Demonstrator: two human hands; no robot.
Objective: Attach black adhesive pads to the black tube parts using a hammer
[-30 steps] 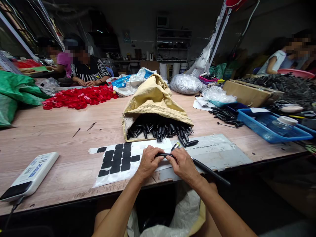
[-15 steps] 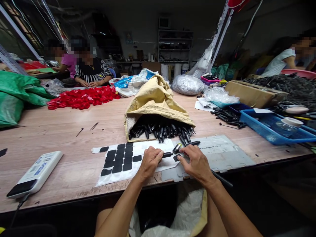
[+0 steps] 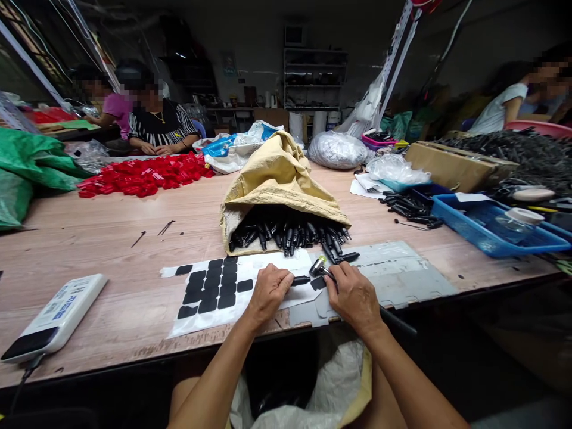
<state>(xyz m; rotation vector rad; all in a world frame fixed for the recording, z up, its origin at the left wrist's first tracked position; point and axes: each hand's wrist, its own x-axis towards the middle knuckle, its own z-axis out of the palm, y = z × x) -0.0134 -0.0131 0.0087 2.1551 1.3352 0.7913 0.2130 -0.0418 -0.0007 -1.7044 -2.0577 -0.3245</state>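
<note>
The person's left grip (image 3: 270, 289) is clenched on a short black rod (image 3: 301, 280), whose free end points right over a white sheet (image 3: 190, 326) at the near edge of the counter (image 3: 116, 238). The right grip (image 3: 355, 296) lies over the handle of a hammer (image 3: 318, 266); I cannot tell whether its fingers close on the handle. The hammer's head lies just right of the rod, and its dark handle comes out beyond the wrist to the near right. A black patch (image 3: 318, 284) is at the right thumb. More black stickers (image 3: 213, 292) sit in rows on the left part of the sheet, and a grey board (image 3: 411, 268) lies to the right.

On the far side of the sheet, a tan sack (image 3: 286, 173) opens toward the person, black parts (image 3: 292, 235) filling its mouth. Red pieces (image 3: 147, 176) are heaped far left, a white device (image 3: 56, 319) lies near left, and a blue tray (image 3: 487, 232) holding a jar (image 3: 518, 223) stands right.
</note>
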